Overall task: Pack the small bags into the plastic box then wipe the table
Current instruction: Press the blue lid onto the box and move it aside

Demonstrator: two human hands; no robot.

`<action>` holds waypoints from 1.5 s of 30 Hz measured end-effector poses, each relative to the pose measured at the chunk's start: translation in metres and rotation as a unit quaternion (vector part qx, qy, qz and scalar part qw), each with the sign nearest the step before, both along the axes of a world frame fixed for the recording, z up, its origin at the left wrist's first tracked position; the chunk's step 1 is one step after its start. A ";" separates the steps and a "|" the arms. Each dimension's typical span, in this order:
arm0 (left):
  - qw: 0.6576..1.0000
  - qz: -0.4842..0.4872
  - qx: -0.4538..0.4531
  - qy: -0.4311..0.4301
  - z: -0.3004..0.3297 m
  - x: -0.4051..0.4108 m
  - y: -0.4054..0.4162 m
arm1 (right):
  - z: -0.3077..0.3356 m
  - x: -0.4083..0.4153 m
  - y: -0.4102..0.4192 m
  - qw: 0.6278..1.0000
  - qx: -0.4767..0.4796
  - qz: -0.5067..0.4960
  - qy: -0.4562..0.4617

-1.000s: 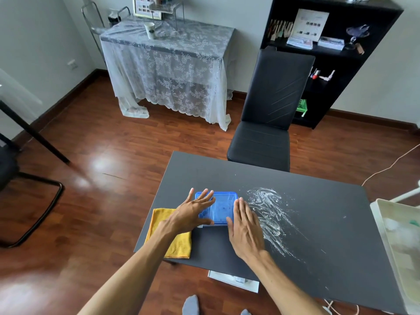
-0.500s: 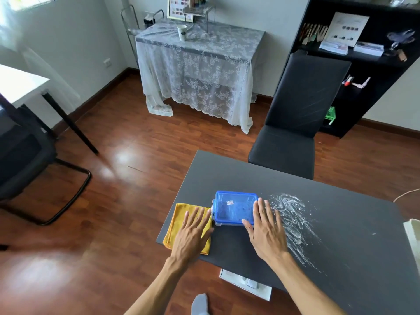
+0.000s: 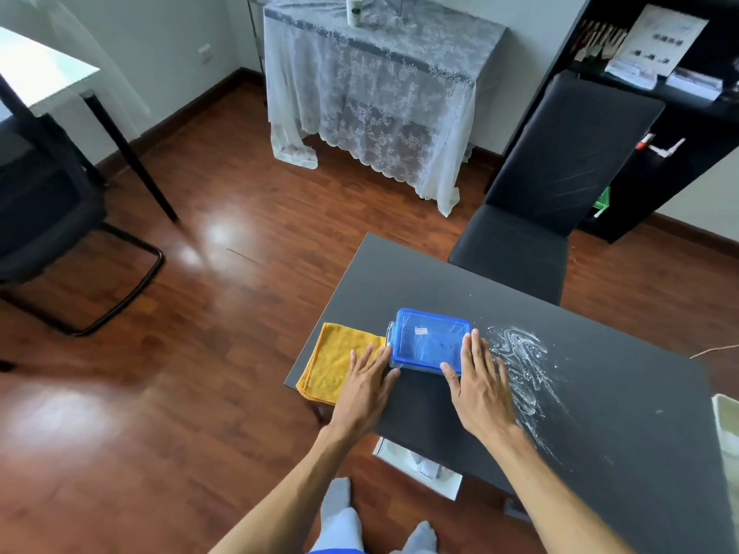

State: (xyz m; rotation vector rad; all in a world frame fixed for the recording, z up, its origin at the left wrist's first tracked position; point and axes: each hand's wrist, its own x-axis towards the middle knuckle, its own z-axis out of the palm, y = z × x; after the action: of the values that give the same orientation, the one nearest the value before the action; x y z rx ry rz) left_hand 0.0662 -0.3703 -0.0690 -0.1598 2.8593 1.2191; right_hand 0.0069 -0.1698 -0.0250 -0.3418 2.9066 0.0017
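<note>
At the far left a black chair (image 3: 44, 217) with a looped metal base stands on the reddish wooden floor (image 3: 200, 353), beside a white-topped table on dark legs. Further back, a lace cloth (image 3: 372, 97) drapes a side table that carries a paper cup (image 3: 354, 10).

On the near left corner of the dark desk (image 3: 600, 393) lies a folded yellow cloth (image 3: 332, 357). The left hand (image 3: 366, 387) rests flat, fingers straight and slightly spread — partly on the cloth, its fingertips just beside the left end of the plastic box. The plastic box (image 3: 428, 339) sits on the desk just right of the cloth, its blue lid closed; what is inside cannot be made out.

The right hand (image 3: 482, 387) is likewise flat and open, holding nothing, its thumb and forefinger touching the box's near right corner. Just right of that hand a white smear (image 3: 520, 361) streaks across the desk toward the near edge.

Behind the desk stands a black high-backed chair (image 3: 556, 185), and beyond it a dark shelf (image 3: 660, 86) with papers — at the right edge, part of a pale bin (image 3: 726, 425).
</note>
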 end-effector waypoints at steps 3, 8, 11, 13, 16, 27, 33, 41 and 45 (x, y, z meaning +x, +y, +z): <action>0.999 0.028 0.040 -0.025 0.003 0.000 0.003 | 0.001 0.001 -0.002 1.000 -0.003 0.000 -0.002; 0.986 0.043 0.157 -0.029 0.002 -0.001 0.008 | 0.001 0.002 -0.003 1.000 -0.009 -0.004 -0.004; 0.956 0.118 0.268 -0.029 0.002 0.000 0.010 | -0.001 0.003 -0.003 1.000 -0.011 -0.007 -0.006; 0.946 0.161 0.279 -0.024 0.002 0.002 0.012 | -0.002 0.004 -0.002 1.000 -0.012 -0.008 -0.007; 0.961 0.168 0.221 0.017 0.004 0.005 0.014 | -0.004 0.005 0.000 1.000 -0.016 -0.007 -0.008; 0.992 0.002 -0.098 0.077 -0.002 -0.002 0.007 | -0.005 0.008 0.002 0.999 -0.031 -0.007 -0.001; 0.994 0.024 -0.056 0.088 0.002 -0.016 0.001 | -0.012 0.007 0.004 0.998 -0.060 -0.003 0.001; 0.986 -0.020 -0.108 0.125 0.001 -0.019 -0.002 | -0.021 0.006 0.003 0.990 -0.135 -0.032 -0.006; 0.989 -0.013 -0.077 0.129 0.000 -0.017 -0.002 | -0.022 0.005 0.005 0.981 -0.190 -0.038 -0.017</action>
State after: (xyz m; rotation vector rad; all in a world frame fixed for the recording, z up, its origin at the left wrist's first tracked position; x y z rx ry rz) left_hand 0.0491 -0.3718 -0.0686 0.0362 3.1666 1.0880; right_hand 0.0121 -0.1645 -0.0469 -0.2847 2.8709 -0.5710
